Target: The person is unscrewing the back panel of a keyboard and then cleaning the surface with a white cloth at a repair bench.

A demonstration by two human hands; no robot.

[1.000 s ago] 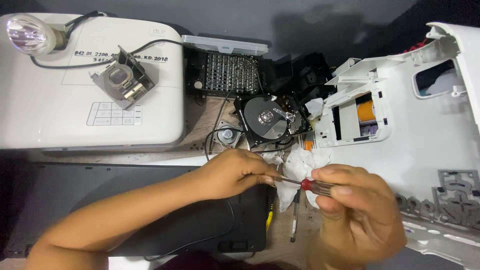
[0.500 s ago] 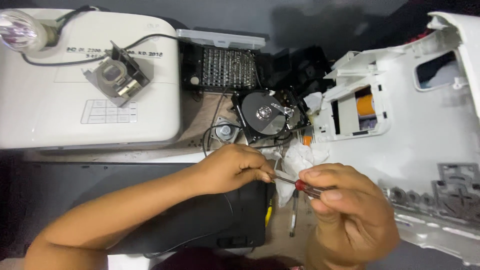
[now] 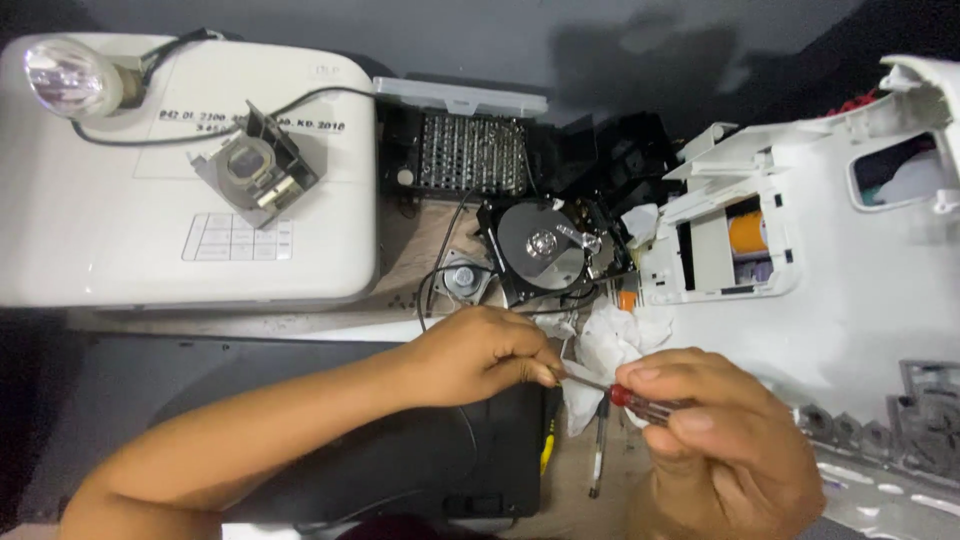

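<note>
The right hand [image 3: 725,445] is pinching a red-handled screwdriver [image 3: 640,398] between thumb and fingers, its shaft pointing left toward the left hand [image 3: 480,352], whose closed fingertips are meeting the tip over something too small to make out. Both hands are working near the middle, above a black case [image 3: 400,460] and just beside crumpled tissue [image 3: 605,345]. An open hard drive [image 3: 550,250] is lying farther back, between a white projector [image 3: 180,200] on the left and a white housing [image 3: 850,270] on the right.

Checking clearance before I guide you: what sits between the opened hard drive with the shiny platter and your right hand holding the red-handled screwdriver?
In the head view, crumpled white tissue lies between the opened hard drive and the right hand gripping the red-handled screwdriver.
</note>
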